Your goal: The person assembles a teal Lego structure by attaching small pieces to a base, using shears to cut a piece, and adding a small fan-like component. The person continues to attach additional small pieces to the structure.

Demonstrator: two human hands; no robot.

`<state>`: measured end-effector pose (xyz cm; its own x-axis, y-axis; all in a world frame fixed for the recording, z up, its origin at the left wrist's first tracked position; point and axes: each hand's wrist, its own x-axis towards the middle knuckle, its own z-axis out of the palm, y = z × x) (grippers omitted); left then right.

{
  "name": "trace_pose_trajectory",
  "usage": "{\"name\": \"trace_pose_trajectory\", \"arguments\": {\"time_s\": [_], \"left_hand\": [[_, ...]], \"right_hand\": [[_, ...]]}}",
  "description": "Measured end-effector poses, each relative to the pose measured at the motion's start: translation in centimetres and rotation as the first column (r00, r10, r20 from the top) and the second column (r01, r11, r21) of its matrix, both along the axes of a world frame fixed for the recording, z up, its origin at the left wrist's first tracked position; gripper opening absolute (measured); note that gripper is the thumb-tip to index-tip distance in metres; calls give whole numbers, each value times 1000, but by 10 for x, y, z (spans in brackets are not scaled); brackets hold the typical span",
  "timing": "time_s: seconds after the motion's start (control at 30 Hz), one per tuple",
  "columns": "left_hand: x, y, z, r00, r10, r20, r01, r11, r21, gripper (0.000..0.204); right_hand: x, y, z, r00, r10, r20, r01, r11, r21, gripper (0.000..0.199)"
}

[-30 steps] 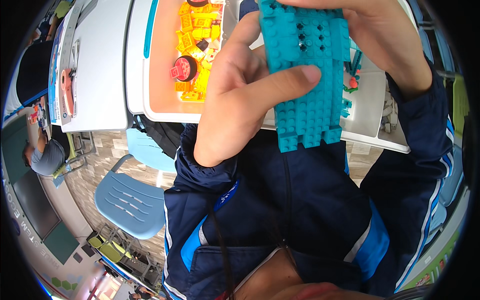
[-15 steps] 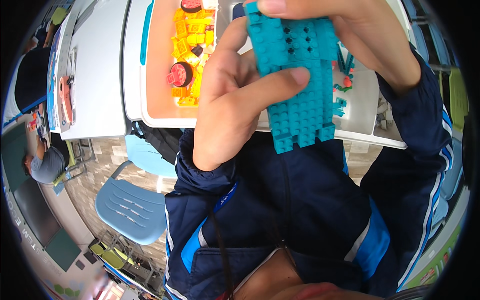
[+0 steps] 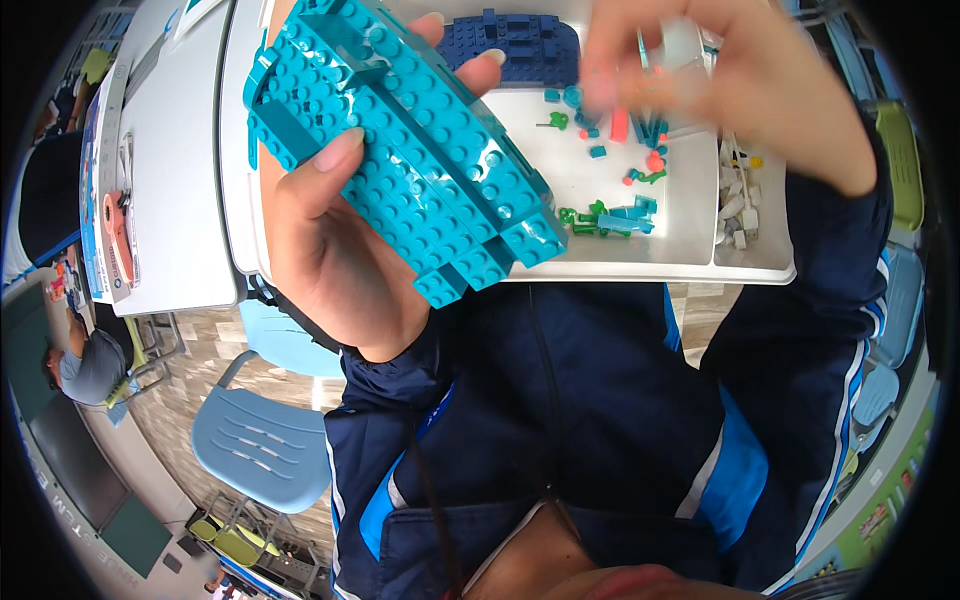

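We hold a turquoise brick assembly (image 3: 400, 150) in our left hand (image 3: 330, 250), tilted above the near left edge of the white tray (image 3: 640, 255). Several studded plates are already stacked and locked into one slab, so the build looks well begun; many small pieces are still unused, which suggests more is left. The left thumb presses on the studded face near its left side, while the other fingertips curl over the far edge, gripping the slab firmly. Our right hand (image 3: 720, 90) is blurred above the tray's far right part, fingers pinched narrow; whether it holds anything, we cannot tell. Loose green, red and blue pieces (image 3: 610, 205) lie in the tray.
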<state>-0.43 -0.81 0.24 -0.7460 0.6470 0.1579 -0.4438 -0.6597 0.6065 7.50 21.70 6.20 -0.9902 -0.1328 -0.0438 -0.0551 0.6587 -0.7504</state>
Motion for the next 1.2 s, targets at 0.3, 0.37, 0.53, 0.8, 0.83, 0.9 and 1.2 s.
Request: {"name": "trace_pose_trajectory", "arguments": {"time_s": [0.3, 0.37, 0.53, 0.8, 0.83, 0.9, 1.2], "left_hand": [[-7, -2, -4, 988, -123, -95, 99, 968, -232, 68], [-7, -1, -3, 988, -121, -94, 96, 966, -239, 68], [-5, 2, -2, 983, -147, -106, 112, 951, -287, 69], [1, 0, 1, 976, -218, -19, 198, 918, -344, 55], [2, 1, 2, 973, -231, 0, 217, 912, -347, 53], [5, 2, 4, 974, -224, 38, 223, 910, -350, 54], [4, -1, 3, 971, -239, 0, 217, 885, -412, 55]], "right_hand": [[17, -10, -55, 906, 251, 340, -382, 832, 402, 9], [24, -9, -59, 916, 274, 294, -375, 846, 379, 10], [28, -9, -65, 950, 221, 219, -271, 934, 233, 11], [1, 18, 0, 991, -133, 25, 130, 887, -443, 14], [-2, 18, 7, 986, -166, 3, 147, 862, -485, 15], [-7, 10, 9, 980, -197, 5, 177, 874, -453, 12], [-13, -1, 7, 973, -229, 10, 215, 896, -389, 11]]}}
